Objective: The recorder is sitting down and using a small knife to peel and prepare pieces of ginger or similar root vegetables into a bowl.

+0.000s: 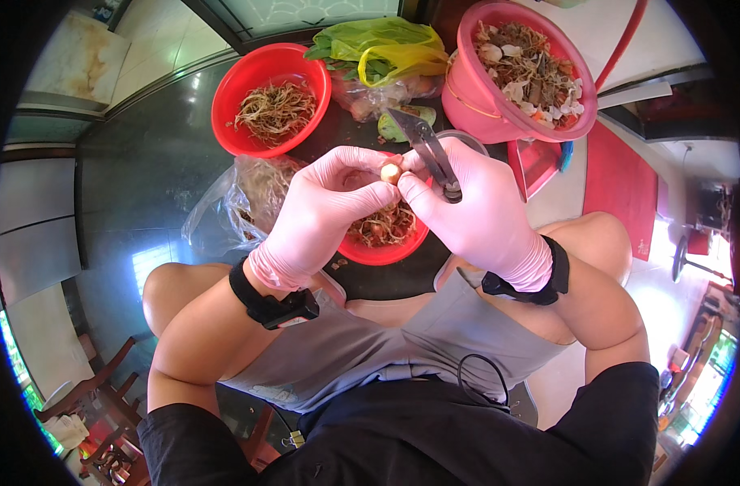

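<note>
Both my hands wear thin pinkish gloves and meet in front of me. My left hand (pixel 321 209) pinches a small brownish bulb (pixel 390 174) whose pale cut face points up towards me. My right hand (pixel 476 203) has its thumb and fingertip against the same bulb. A knife with a dark blade (pixel 411 129) is held in my right hand, its tip pointing up and left. Directly below my hands stands a red bowl (pixel 400 255) of small bulbs with stringy roots (pixel 385 226), partly hidden by my hands.
Left of the bowl lies a clear plastic bag (pixel 224 203) of rooty material. Beyond are a red basin (pixel 221 115) with loose roots (pixel 277 112), a yellow-green bag (pixel 400 48) over leafy greens, and a green fruit or vegetable (pixel 391 126). A pink bucket (pixel 476 112) holds peelings (pixel 531 73).
</note>
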Tool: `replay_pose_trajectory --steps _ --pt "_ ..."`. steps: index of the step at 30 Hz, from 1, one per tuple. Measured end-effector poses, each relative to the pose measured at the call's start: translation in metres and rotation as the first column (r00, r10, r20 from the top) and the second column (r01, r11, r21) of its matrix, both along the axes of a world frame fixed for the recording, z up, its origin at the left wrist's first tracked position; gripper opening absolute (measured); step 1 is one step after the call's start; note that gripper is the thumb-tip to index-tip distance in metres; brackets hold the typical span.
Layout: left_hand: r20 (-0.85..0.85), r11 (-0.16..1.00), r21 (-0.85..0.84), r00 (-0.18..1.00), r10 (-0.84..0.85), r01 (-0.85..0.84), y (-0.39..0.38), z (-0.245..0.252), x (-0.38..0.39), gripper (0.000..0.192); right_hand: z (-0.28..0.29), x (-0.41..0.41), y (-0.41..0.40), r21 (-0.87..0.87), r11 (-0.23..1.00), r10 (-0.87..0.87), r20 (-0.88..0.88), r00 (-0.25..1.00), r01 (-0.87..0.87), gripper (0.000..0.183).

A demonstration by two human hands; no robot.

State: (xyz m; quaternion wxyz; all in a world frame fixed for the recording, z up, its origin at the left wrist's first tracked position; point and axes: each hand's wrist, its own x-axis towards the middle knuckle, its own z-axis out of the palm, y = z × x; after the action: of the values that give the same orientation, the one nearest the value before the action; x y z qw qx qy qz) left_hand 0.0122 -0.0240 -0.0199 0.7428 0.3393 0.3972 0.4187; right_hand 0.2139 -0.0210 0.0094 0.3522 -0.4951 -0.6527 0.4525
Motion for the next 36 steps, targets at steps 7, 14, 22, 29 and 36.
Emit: replay_pose_trajectory --steps 7,14,22,29,36 --pt "-0.135 1.0 0.013 0.991 0.011 -0.009 -0.001 0.011 -0.001 0.026 0.003 -0.002 0.0 0.045 0.999 -0.005 0.048 0.999 0.003 0.02" --pt "-0.209 0.985 0.173 0.977 0.05 -0.013 -0.003 0.01 0.002 0.025 0.0 -0.002 0.003 0.026 0.999 0.021 0.026 0.999 -0.022 0.022" --pt "-0.348 0.893 0.449 0.923 0.165 0.009 -0.007 0.003 0.004 0.029 0.014 -0.003 0.003 -0.276 0.961 0.007 -0.035 0.999 -0.017 0.019" --pt "-0.309 0.93 0.368 0.94 0.146 -0.023 -0.008 0.01 0.008 0.027 0.011 -0.001 0.002 -0.318 0.948 -0.013 -0.085 0.996 -0.014 0.02" --pt "-0.218 0.989 0.148 0.975 0.05 -0.017 -0.005 0.02 0.004 0.026 0.015 -0.001 0.002 -0.311 0.95 -0.052 -0.088 0.995 0.022 0.016"
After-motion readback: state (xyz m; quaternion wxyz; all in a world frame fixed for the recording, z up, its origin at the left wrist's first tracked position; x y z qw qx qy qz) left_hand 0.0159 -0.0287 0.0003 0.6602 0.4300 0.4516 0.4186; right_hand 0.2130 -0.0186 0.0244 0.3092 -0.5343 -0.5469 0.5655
